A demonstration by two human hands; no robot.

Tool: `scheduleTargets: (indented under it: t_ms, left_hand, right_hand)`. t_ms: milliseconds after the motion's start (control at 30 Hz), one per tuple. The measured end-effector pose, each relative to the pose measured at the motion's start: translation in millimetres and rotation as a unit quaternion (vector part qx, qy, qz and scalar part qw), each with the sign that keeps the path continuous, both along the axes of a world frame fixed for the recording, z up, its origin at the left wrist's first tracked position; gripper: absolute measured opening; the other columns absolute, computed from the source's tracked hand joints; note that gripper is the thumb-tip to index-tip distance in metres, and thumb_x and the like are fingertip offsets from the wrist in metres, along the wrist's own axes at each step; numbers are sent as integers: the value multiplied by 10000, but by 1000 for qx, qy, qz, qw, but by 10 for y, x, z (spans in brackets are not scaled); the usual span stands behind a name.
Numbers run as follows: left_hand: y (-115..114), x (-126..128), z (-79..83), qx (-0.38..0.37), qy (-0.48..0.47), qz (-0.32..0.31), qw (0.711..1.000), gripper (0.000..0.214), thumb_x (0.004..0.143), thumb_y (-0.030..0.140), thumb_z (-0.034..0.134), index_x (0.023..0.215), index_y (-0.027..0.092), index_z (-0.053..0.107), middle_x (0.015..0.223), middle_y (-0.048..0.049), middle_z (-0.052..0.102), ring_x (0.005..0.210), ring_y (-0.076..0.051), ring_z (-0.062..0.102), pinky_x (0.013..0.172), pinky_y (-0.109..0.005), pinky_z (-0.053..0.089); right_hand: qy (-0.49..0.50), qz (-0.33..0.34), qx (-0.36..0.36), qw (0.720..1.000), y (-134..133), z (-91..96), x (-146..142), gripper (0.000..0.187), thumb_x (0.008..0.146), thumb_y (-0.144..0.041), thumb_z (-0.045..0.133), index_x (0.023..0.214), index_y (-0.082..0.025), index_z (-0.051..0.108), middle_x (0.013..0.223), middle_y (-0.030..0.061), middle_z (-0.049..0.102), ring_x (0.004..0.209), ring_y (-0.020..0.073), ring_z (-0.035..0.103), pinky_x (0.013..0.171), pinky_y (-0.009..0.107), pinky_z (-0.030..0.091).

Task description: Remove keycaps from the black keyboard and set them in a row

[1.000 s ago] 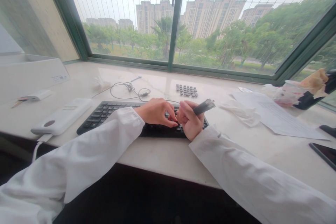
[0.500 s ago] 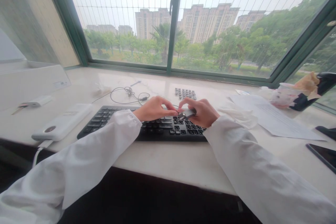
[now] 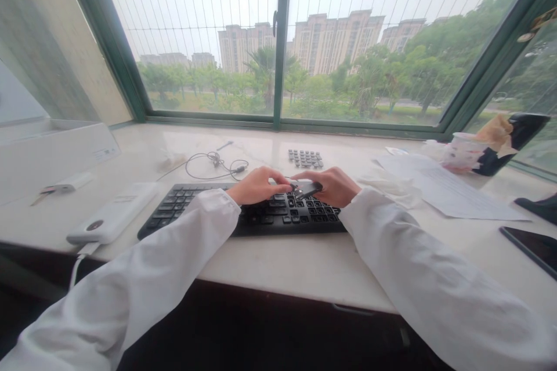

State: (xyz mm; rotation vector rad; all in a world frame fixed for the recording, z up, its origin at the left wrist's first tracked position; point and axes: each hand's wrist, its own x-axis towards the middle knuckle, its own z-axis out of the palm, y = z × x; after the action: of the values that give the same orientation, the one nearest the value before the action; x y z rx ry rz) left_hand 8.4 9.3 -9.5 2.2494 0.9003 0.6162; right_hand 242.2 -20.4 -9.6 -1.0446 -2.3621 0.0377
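A black keyboard (image 3: 261, 220) lies along the front of the white counter, its right-hand section stripped of keycaps. Over that section my right hand (image 3: 337, 186) is closed around a small grey metal tool (image 3: 308, 188), perhaps a nail clipper; its exact kind is unclear. From the left, my left hand (image 3: 259, 185) pinches thumb and forefinger together at the tool's near tip. Whatever sits in that pinch is too small to make out. Behind the hands, several loose grey keycaps (image 3: 305, 158) stand in neat rows.
A coiled black cable (image 3: 215, 159) runs behind the keyboard. At left are a white power bank (image 3: 115, 214) with its lead and a white box (image 3: 56, 151). On the right lie crumpled tissue (image 3: 389, 188), a paper sheet (image 3: 452, 188), a cup (image 3: 463, 151) and a phone (image 3: 533, 246).
The camera view has tilted up slightly and shifted. In my right hand the metal tool has turned a little, and its pale side shows less. Both hands stay close together over the keyboard.
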Motion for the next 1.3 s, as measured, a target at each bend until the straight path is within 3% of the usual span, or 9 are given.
scheduleTargets:
  t_ms: [200,400,667,833,1100,1233,1300]
  left_hand:
    - [-28,41,-13,24,-10,-4,1000,375,813,489,585,875,148,730,657,-2,640,500,-80,480,516,-204,372]
    - [-36,102,-72,15,-35,8,999,410,830,526,561,914,155,713,703,-12,671,485,-81,502,508,-209,389]
    - [-68,105,-85,-26,-99,-2,995,448,769,511,663,1073,182,683,1047,-79,697,457,-50,538,441,-200,442]
    - [-112,110,-64,24,-119,26,992,417,749,512,684,999,178,700,987,-63,714,434,-46,528,400,-182,418]
    - [-107,116,-60,72,-112,63,989,395,736,533,681,901,175,716,861,-29,720,426,-60,520,384,-180,368]
    - [-113,113,-33,79,-86,54,992,396,757,526,659,912,165,710,783,-22,708,435,-60,495,405,-179,352]
    - [-100,102,-14,97,-72,52,991,397,782,523,631,940,166,706,833,-28,716,462,-61,496,435,-182,369]
  right_hand:
    - [-28,10,27,999,10,-39,25,322,761,-185,573,1040,-257,717,638,-19,670,549,105,551,582,199,360]
    - [-17,-3,50,999,20,-51,44,277,773,-187,567,998,-225,725,570,-36,611,490,82,473,556,191,342]
    - [9,-35,57,998,28,-70,57,278,743,-174,573,987,-219,700,533,-62,547,467,79,433,547,190,332]
    - [78,-34,21,996,14,-91,-9,193,790,-284,602,945,-199,681,593,-42,604,513,89,482,574,191,365]
    - [143,-44,-10,989,45,-116,-68,257,801,-423,633,903,-198,708,646,-23,657,586,111,558,591,201,390]
    - [134,-18,8,991,63,-130,-46,224,816,-390,624,934,-223,715,740,-9,704,670,132,623,648,210,410]
    - [142,-38,40,988,87,-130,-20,202,820,-330,606,971,-239,706,761,-10,711,691,139,640,665,214,413]
